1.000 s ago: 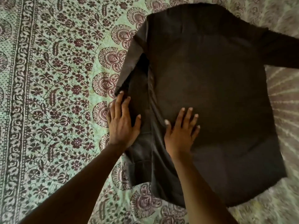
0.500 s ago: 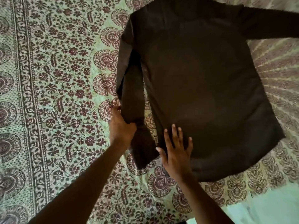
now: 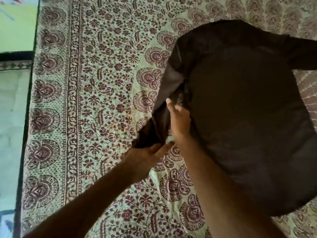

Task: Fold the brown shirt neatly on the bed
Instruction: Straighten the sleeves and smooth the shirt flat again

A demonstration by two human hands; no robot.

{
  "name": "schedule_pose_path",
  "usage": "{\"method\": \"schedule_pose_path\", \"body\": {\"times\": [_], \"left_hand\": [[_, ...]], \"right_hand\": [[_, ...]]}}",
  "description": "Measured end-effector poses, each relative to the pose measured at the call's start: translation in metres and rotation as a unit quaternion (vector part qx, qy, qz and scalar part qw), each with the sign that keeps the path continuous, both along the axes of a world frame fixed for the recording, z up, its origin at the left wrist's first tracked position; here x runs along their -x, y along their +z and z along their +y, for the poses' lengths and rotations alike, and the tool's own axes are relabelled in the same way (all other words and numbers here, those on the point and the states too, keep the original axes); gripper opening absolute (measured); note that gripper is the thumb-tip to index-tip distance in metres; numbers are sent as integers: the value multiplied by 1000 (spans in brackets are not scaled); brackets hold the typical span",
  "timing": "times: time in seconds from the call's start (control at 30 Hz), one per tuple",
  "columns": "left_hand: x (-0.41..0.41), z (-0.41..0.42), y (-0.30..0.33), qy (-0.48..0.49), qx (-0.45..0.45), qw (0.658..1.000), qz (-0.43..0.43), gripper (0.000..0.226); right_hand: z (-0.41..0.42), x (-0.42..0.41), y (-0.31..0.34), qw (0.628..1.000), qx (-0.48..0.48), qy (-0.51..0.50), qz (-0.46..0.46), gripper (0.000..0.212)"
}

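Note:
The brown shirt [image 3: 243,107] lies spread on the bed, its body flat at the right of the view. Its left sleeve hangs down along the body's left side toward me. My left hand [image 3: 145,157] pinches the cuff end of that sleeve and pulls it out to the lower left. My right hand [image 3: 180,121] grips the same sleeve higher up, close to the shirt's side seam. The other sleeve stretches off the right edge of the view.
The bed [image 3: 96,100] wears a green sheet with maroon floral print and a patterned border along its left. Its dark left edge [image 3: 25,117] meets a pale floor [image 3: 12,103]. Bare sheet lies left of and below the shirt.
My right hand left the shirt's lower body and took hold of the sleeve. My left hand slid down to the cuff and drew it outward. The view shifted left.

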State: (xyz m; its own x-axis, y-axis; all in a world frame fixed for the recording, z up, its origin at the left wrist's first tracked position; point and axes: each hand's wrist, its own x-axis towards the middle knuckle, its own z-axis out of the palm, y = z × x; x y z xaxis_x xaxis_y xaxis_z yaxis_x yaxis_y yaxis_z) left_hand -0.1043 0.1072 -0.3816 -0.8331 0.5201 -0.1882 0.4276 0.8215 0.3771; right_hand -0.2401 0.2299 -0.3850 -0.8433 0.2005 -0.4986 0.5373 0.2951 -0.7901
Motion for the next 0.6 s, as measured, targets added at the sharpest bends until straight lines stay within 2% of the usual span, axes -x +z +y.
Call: {"method": "schedule_pose_path", "body": {"times": [0.07,0.13,0.17,0.23,0.27,0.3,0.33,0.4,0.47,0.5,0.53,0.6], "left_hand": [[-7,-1,1,40,-68,993,-86,102],[-2,0,20,141,-137,973,-124,71],[0,-1,27,199,-157,962,-97,56],[4,-6,34,313,-176,931,63,38],[6,-12,34,366,-168,906,129,33],[9,-18,30,414,-146,888,136,32],[12,-25,25,448,-121,882,84,35],[16,-39,11,461,-114,874,-103,49],[19,-46,2,454,-191,839,-233,63],[18,-45,-1,441,-208,834,-259,65],[16,-41,-4,415,-192,848,-269,59],[10,-35,-10,381,-181,861,-285,34]], "right_hand": [[-7,12,-7,999,-37,17,-21,39],[-9,20,-17,998,-61,8,-20,25],[-8,21,-19,999,-47,-9,-19,18],[-6,20,-22,999,19,-28,-36,17],[-2,18,-21,995,76,-40,-56,7],[1,15,-22,986,135,-58,-82,16],[4,11,-21,973,192,-80,-102,27],[10,6,-19,947,272,-128,-115,19],[15,1,-19,914,339,-188,-122,21],[18,-1,-18,897,367,-216,-119,29],[19,-2,-18,886,386,-232,-112,37],[19,-3,-24,881,405,-225,-92,56]]}}
